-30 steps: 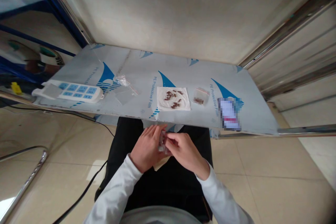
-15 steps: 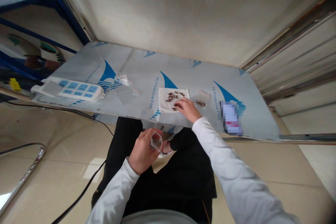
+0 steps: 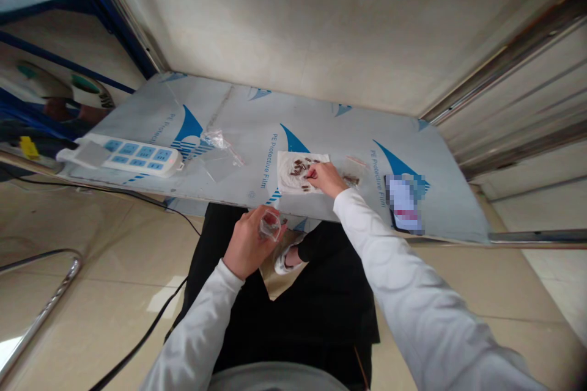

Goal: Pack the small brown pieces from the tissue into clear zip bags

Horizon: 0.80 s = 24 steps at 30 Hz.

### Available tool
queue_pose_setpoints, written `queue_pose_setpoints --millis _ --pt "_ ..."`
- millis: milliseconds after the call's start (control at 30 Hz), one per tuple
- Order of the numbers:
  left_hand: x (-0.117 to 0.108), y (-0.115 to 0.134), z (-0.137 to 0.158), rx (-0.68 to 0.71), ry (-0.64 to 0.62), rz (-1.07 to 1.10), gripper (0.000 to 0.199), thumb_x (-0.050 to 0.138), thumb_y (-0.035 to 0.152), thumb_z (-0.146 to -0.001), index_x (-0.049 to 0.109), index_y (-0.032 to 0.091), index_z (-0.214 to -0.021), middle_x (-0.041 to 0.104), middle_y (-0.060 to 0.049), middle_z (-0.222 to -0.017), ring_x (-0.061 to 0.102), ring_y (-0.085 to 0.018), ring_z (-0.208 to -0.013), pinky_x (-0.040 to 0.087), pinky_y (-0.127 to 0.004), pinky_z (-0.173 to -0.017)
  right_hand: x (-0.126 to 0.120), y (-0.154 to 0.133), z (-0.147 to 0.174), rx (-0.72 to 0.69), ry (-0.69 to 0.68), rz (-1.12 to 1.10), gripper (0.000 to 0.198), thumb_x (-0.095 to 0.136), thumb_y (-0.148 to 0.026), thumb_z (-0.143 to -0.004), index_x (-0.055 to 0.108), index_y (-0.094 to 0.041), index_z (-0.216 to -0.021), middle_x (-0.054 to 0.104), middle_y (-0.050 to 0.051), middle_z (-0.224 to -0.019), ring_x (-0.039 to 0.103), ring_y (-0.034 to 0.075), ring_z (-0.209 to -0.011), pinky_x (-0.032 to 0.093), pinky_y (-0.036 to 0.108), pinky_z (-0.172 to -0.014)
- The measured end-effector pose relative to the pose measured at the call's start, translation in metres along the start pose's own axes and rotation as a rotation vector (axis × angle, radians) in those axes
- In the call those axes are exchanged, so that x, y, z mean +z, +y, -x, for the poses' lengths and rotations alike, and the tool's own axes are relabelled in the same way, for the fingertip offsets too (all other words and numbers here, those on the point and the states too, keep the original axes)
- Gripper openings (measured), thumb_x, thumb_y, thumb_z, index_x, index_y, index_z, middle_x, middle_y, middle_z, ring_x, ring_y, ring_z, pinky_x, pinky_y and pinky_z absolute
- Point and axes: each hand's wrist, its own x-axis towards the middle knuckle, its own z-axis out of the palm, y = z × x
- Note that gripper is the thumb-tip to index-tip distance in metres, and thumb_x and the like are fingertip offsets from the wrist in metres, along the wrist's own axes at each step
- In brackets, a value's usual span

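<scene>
With left hand (image 3: 250,241): gripping clear bag (image 3: 269,226), mouth open, above lap (image 3: 330,305). With right hand (image 3: 328,179): no longer meeting left at bag, now reaching over white sheet (image 3: 285,179), dipping among brown pieces (image 3: 299,167) lying there; hold not discernible. Seemingly parting holding from picking. Lying rightward: second bag (image 3: 356,167), then phone (image 3: 406,204). Lying far left: power strip (image 3: 137,156).

Bench top (image 3: 243,125) — a long, shallow surface sheathed in grey film, its lettering reading "PE Protective Film" beside repeated blue emblems (image 3: 292,139). Resting directly on it, from left to right: a white power strip (image 3: 137,156) with blue socket faces, near the front edge; clear plastic bags (image 3: 217,149); a flat white tissue (image 3: 287,181), near the middle; a small zip bag (image 3: 356,168), partly hidden; and a phone (image 3: 405,204) — its screen pixelated — at the right.
</scene>
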Motion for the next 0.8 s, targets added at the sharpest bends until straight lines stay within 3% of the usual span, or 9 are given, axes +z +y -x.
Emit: queue_pose_setpoints --millis 367,533,600,700,800 --pt "0.003 0.000 -0.029 0.007 0.045 0.098 0.018 0.069 0.023 -0.074 0.059 0.020 -0.088 0.067 0.001 -0.073 0.065 -0.014 -0.068 0.050 -0.025 -0.069 -0.016 -0.008 0.010 0.039 0.052 -0.136 0.013 0.066 -0.004 -0.070 0.073 -0.014 -0.077 0.072 0.007 -0.071 0.067 0.017 -0.068 0.054 0.030 -0.071" --pt "0.007 0.001 -0.032 0.000 0.046 0.137 0.019 0.068 0.025 -0.074 0.058 0.020 -0.089 0.066 0.001 -0.076 0.064 -0.014 -0.069 0.049 -0.025 -0.070 -0.045 -0.058 0.049 -0.039 0.125 -0.517 0.018 0.068 -0.025 -0.078 0.069 -0.014 -0.092 0.073 0.006 -0.083 0.069 0.016 -0.073 0.056 0.029 -0.071" --pt "0.008 0.004 -0.031 0.020 0.048 0.148 0.020 0.068 0.025 -0.074 0.058 0.020 -0.090 0.065 0.001 -0.076 0.064 -0.014 -0.069 0.048 -0.025 -0.069 -0.058 -0.084 0.069 -0.139 0.066 -0.612 0.017 0.068 -0.026 -0.079 0.068 -0.017 -0.093 0.072 0.003 -0.083 0.068 0.015 -0.073 0.056 0.027 -0.069" --pt "0.009 0.011 -0.031 0.056 0.047 0.151 0.018 0.066 0.021 -0.072 0.056 0.020 -0.086 0.064 0.000 -0.076 0.063 -0.016 -0.070 0.047 -0.026 -0.068 -0.071 -0.111 0.088 -0.303 -0.044 -0.443 0.007 0.064 -0.016 -0.082 0.067 -0.019 -0.087 0.070 0.001 -0.081 0.066 0.013 -0.073 0.054 0.026 -0.070" --pt "0.010 0.018 -0.032 0.085 0.056 0.141 0.018 0.065 0.018 -0.068 0.054 0.020 -0.082 0.063 -0.001 -0.076 0.062 -0.018 -0.071 0.046 -0.027 -0.067 -0.075 -0.120 0.092 -0.454 -0.100 -0.157 0.014 0.059 -0.007 -0.083 0.068 -0.017 -0.087 0.068 0.005 -0.087 0.065 0.017 -0.083 0.052 0.031 -0.078"
